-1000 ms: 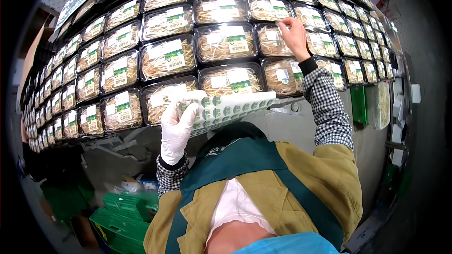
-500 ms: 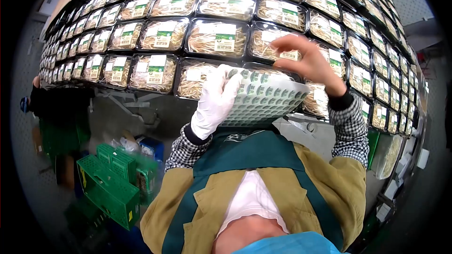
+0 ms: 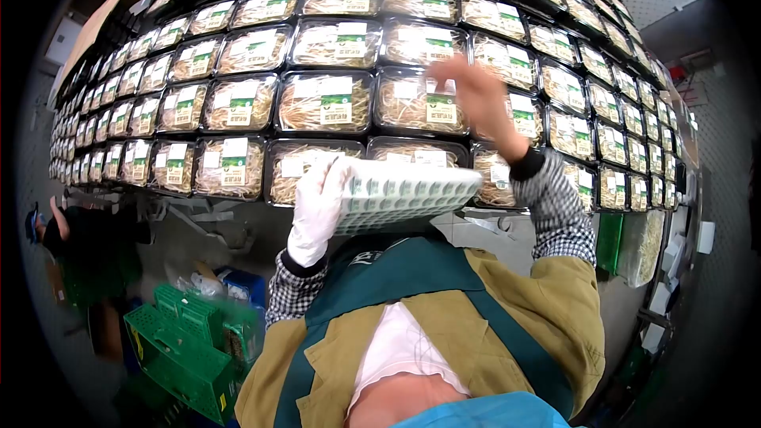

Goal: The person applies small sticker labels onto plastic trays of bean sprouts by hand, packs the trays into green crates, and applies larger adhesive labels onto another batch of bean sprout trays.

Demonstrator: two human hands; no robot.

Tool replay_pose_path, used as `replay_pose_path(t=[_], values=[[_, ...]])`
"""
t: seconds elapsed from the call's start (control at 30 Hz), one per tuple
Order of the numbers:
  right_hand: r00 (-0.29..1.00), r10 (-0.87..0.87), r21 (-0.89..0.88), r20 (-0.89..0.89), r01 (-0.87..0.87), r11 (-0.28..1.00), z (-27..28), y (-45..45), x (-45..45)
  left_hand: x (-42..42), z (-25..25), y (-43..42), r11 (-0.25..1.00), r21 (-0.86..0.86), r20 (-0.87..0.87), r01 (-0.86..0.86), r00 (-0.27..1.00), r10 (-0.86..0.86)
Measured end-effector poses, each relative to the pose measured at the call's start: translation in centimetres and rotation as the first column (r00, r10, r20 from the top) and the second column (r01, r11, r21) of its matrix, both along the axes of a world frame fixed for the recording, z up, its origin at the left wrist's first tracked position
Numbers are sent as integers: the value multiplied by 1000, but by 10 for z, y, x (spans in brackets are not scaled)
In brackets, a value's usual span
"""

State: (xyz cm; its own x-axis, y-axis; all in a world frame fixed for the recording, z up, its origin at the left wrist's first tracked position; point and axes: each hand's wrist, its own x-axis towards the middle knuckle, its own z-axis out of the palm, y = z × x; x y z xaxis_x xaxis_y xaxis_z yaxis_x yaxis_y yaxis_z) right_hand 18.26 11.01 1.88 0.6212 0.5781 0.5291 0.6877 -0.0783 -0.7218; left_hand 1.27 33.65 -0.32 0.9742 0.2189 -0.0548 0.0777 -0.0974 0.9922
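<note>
In my white-gloved left hand point(image 3: 317, 206) is a stack of label sheets point(image 3: 412, 188), gripped at its left edge and bearing rows of green and white stickers. My bare right hand point(image 3: 479, 103) hovers over a packed tray of bean sprouts point(image 3: 396, 115), its fingers smeared by motion near the green label point(image 3: 441, 107). Whether they touch it or pinch a sticker, I cannot tell. Just beyond the sheets, a front-row tray of sprouts point(image 3: 305, 186) shows a white label, and the sheets partly cover the tray beside it point(image 3: 420, 150).
Many black trays of sprouts, most with white and green labels, cover the surface ahead in rows point(image 3: 325, 47). Green crates point(image 3: 178, 357) stand on the floor at lower left. Another person point(image 3: 95, 230) is at far left. A clear bag of sprouts point(image 3: 642, 246) lies at right.
The view has shifted, so the trays sit lower in the picture. The label sheets have tilted flatter. My right hand has moved from near the sheets' far edge to over a second-row tray.
</note>
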Motion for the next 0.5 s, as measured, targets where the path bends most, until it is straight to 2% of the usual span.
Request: replay_pose_path(t=[0.03, 0.07, 0.1, 0.17, 0.2, 0.23, 0.3, 0.37, 0.43, 0.5], values=[[870, -305, -23, -387, 322, 947, -1, -15, 39, -5, 9, 0, 999, -50, -40, 20, 999, -22], [843, -364, 43, -396, 413, 909, -12, -34, 83, -10, 13, 3, 989, -86, -68, 118, 990, -124], [785, -549, -41, -286, 563, 826, -47, -63, 136, -15, 15, 8, 970, -124, -94, 210, 970, -223], [639, -769, -202, 35, 758, 620, -79, -93, 193, -22, 19, 9, 942, -228, -215, 244, 931, -293], [622, -781, -171, 59, 777, 606, -85, -92, 203, -23, 17, 13, 940, -129, -161, 317, 928, -335], [605, -792, -139, 81, 794, 592, -92, -91, 213, -24, 25, 12, 938, -102, -148, 331, 927, -344], [598, -753, -94, 275, 796, 598, -103, -87, 222, -27, 24, 16, 940, -132, -165, 315, 928, -334], [494, -730, -253, 472, 869, 424, -104, -91, 220, -33, 29, 20, 936, -217, -155, 276, 937, -312], [379, -644, -199, 665, 921, 336, -95, -95, 226, -42, 28, 24, 928, -280, -154, 245, 943, -295], [489, -704, -294, 515, 872, 391, -87, -78, 224, -48, 24, 28, 921, -318, -151, 224, 947, -283]])
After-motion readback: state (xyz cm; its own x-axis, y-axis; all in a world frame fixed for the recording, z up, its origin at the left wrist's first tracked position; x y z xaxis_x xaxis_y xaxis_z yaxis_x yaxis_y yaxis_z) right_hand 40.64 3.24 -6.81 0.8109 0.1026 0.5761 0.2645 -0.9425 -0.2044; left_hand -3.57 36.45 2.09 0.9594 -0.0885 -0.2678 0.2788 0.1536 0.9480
